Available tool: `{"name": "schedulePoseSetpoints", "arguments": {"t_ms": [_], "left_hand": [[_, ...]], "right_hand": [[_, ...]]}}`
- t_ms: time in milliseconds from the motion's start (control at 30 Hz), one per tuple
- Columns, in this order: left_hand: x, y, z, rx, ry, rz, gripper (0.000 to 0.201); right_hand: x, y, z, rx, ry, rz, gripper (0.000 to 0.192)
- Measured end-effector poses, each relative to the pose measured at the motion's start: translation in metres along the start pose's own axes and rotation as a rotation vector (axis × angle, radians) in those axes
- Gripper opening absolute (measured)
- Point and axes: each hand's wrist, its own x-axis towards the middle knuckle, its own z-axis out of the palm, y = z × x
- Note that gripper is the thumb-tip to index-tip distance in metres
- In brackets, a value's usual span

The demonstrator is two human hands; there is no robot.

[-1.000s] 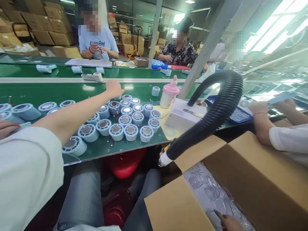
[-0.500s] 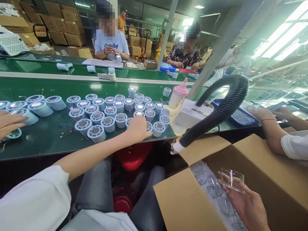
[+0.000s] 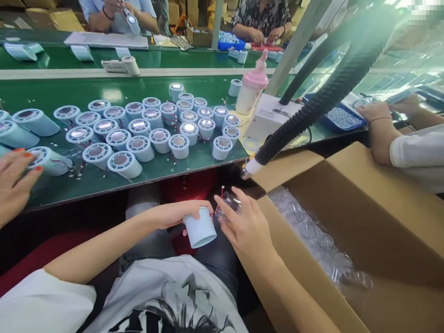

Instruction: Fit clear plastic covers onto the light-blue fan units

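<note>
Left hand (image 3: 173, 215) clenched around a pale blue cylinder (image 3: 200, 227), fingers (image 3: 199, 206) wrapped over its top rim, open end tipped toward the right hand so the mouth faces what comes to it. Right hand (image 3: 244, 226) pinching a small clear plastic cap (image 3: 231, 202) between thumb and fingertips, held just beside the cylinder's rim, nearly touching. Thin red wires (image 3: 220, 192) standing up between the two sets of fingers, probably from inside the cylinder. Both held low over the lap, below the desk edge (image 3: 145, 178), likely for closeness to the body and a steady grip.

Beyond the fingers, on the green desk, a cluster of matching blue cylinders (image 3: 159, 134) standing upright with mouths up, close-packed and within reach. To the right of the right fingers, an open cardboard box (image 3: 364, 208) lined with more clear caps (image 3: 312, 236), set close so a short reach suffices. Above the fingers, a black ribbed hose (image 3: 312, 106) with its white nozzle aimed down at the desk edge. Another person's hand (image 3: 14, 185) with red nails at far left, a third's forearm (image 3: 381, 129) at right
</note>
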Motion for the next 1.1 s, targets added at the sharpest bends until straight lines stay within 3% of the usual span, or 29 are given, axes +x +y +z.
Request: {"name": "schedulePoseSetpoints", "arguments": {"t_ms": [67,167,233,333,433,633,733,833,867,967,1100], "left_hand": [[-0.001,0.004,0.001,0.151,-0.021,0.021,0.032],[-0.005,0.009,0.004,0.437,0.062,0.094,0.023],[-0.008,0.008,0.006,0.597,0.147,0.195,0.027],[-0.007,-0.003,0.007,0.695,0.289,0.401,0.048],[-0.003,-0.016,0.004,0.678,0.355,0.504,0.065],[0.008,-0.029,-0.001,0.768,0.269,0.61,0.064],[0.008,-0.029,0.001,0.579,0.121,0.534,0.067],[0.006,-0.028,0.005,0.336,0.093,0.408,0.063],[0.005,-0.028,0.006,0.27,0.113,0.385,0.061],[0.001,-0.026,0.009,0.114,0.135,0.327,0.058],[-0.004,-0.023,0.011,0.167,0.084,0.343,0.062]], "right_hand": [[0.003,0.002,-0.002,0.075,-0.111,0.043,0.027],[0.0,0.006,-0.007,0.373,-0.256,0.131,0.005],[-0.002,0.005,-0.01,0.552,-0.296,0.202,0.009],[-0.005,0.002,-0.013,0.7,-0.264,0.277,0.015],[-0.004,0.0,-0.013,0.752,-0.175,0.339,0.023],[0.001,0.002,-0.01,0.953,-0.067,0.599,0.029],[0.001,0.007,-0.008,1.106,-0.041,0.675,0.033],[-0.005,0.012,-0.006,1.205,-0.095,0.573,0.014],[-0.008,0.013,-0.005,1.156,-0.111,0.487,0.016],[-0.019,0.013,-0.003,0.885,-0.079,0.222,0.047],[-0.029,0.012,-0.002,0.857,-0.052,0.148,0.048]]}}
